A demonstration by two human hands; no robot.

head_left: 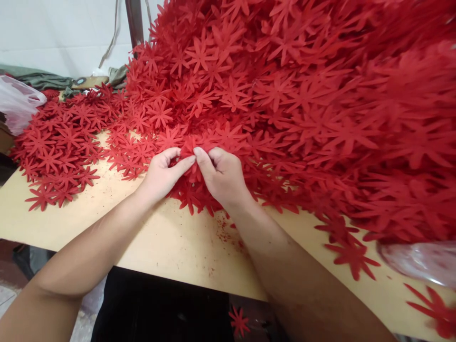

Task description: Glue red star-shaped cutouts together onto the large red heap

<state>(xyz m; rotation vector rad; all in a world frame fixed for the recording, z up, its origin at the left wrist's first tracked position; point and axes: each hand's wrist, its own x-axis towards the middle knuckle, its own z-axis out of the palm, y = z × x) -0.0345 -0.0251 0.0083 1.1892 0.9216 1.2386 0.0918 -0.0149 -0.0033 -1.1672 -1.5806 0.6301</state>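
Head view, only one cam.

L hand: left hand (pixel 162 172) sits at the front edge of the big heap, thumb and index pinched narrow on a red flower cutout (pixel 188 145). Other fingers curled under, palm turned inward.

R hand: right hand (pixel 221 173) is just beside the left, thumb tip touching or nearly touching the left index. It pinches the same cutout from the other side; fingers folded tight, knuckles up.

Cutout: thin flat red piece w/ narrow petals, at the heap's near edge, about mid-table, between the two thumbs. Mostly hidden by the fingers, so can't tell if it's one layer or several stuck together.

Heap: red flower pile (pixel 302 95) fills the whole right and centre, rising high toward the back. The far right part is blurred.

Smaller spread: flatter batch of cutouts (pixel 60 147) lies to the left, one or two deep, near the hands but apart from them.

Table: tan board table (pixel 160 237), bare in front of the wrists, w/ red crumbs and dust by the right wrist.

Strays: loose flowers (pixel 351 256) on the board at the right, one more (pixel 238 322) on the floor below the edge.

Bags: clear plastic bag (pixel 420 261) at the right edge, pinkish bag (pixel 17 102) at far left.

Back: green cloth (pixel 39 78) against the white wall.
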